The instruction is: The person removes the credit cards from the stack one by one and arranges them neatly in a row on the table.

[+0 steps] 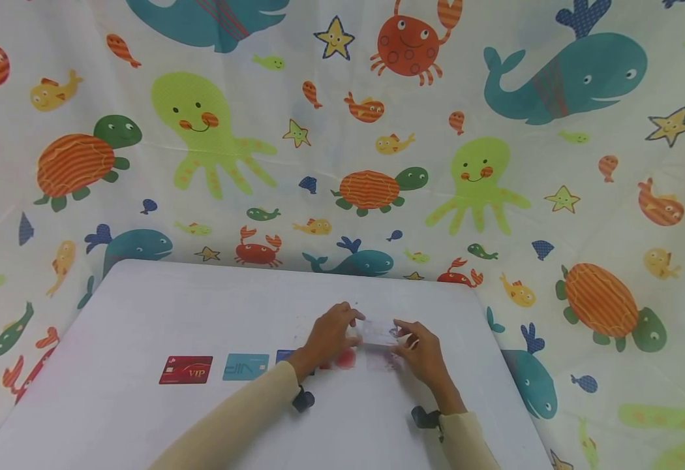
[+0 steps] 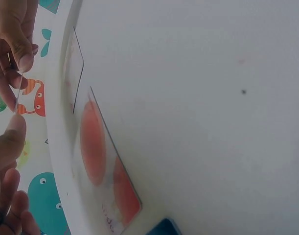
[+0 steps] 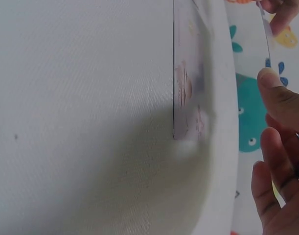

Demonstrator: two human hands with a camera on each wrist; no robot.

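Observation:
A thin pale card is held up over the table between both hands. My left hand pinches its left end, and my right hand pinches the right end by thumb and finger. The left wrist view shows the held card nearly edge-on. Below it on the table lies a pale card with pinkish print. Beside that is a white card with red ovals, partly behind my left hand in the head view. A blue card is mostly covered by my left wrist.
Farther left on the white table lie a red VIP card and a teal card, in line with the others. A curtain printed with sea animals hangs behind the table's far edge.

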